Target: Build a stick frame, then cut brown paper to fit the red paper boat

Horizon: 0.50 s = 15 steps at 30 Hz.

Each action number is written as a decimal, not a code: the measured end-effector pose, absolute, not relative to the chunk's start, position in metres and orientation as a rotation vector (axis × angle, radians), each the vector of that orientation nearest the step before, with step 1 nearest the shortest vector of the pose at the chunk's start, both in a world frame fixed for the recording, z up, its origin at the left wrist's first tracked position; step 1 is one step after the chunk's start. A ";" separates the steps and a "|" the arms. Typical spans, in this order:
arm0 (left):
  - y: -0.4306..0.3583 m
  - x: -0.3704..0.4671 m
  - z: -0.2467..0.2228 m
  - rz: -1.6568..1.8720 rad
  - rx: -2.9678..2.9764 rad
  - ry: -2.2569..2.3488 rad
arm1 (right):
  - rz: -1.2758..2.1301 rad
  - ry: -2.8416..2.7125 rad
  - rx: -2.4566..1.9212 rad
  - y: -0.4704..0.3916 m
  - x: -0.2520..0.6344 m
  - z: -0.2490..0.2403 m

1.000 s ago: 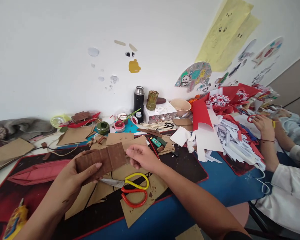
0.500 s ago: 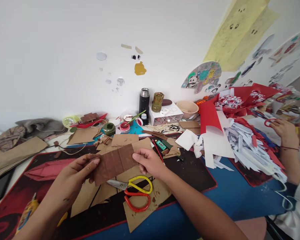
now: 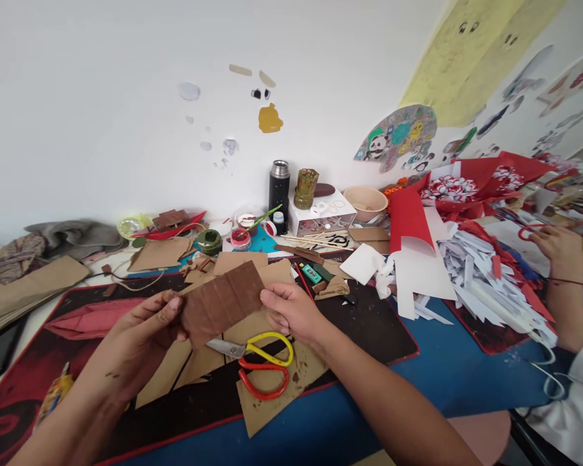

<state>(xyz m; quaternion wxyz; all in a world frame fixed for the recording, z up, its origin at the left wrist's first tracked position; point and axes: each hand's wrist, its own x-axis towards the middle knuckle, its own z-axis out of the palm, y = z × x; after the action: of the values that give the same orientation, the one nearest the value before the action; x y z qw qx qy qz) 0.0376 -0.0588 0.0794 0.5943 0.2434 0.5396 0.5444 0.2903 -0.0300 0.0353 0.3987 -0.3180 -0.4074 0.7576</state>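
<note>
A brown piece of cardboard point(image 3: 223, 304) with crosswise creases is stretched between my two hands above the desk mat. My left hand point(image 3: 150, 327) pinches its left end, thumb on top. Its right end is gripped by my right hand point(image 3: 291, 312) between thumb and fingers. Below the piece lie scissors point(image 3: 265, 366) with one yellow and one red handle, blades partly hidden behind the cardboard. They rest on flat tan cardboard point(image 3: 267, 409) marked with brown stains.
Paint jars point(image 3: 210, 242), a black thermos point(image 3: 279, 191) and a white box point(image 3: 320, 220) stand along the wall. White paper strips point(image 3: 480, 278) are heaped at right. Beyond them, a co-worker's hand point(image 3: 561, 252) holds red-handled scissors. A glue bottle point(image 3: 56, 391) lies at lower left.
The brown cardboard has turned slightly, its face tipping more toward me, and both hands still hold its ends. The camera view has shifted a little.
</note>
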 end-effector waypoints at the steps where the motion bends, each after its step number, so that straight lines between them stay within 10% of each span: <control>1: -0.060 0.040 0.080 1.266 0.517 1.243 | 1.935 -1.001 -0.785 -0.031 0.289 0.037; 15: -0.057 0.044 0.088 1.206 0.823 1.343 | 1.989 -1.099 -0.878 -0.034 0.300 0.031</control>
<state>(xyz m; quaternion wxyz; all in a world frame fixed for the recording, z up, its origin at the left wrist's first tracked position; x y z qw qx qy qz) 0.0436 -0.0571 0.0878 0.5472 0.3471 0.5666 0.5090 0.3002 -0.0344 0.0313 0.3457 -0.3381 -0.4233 0.7661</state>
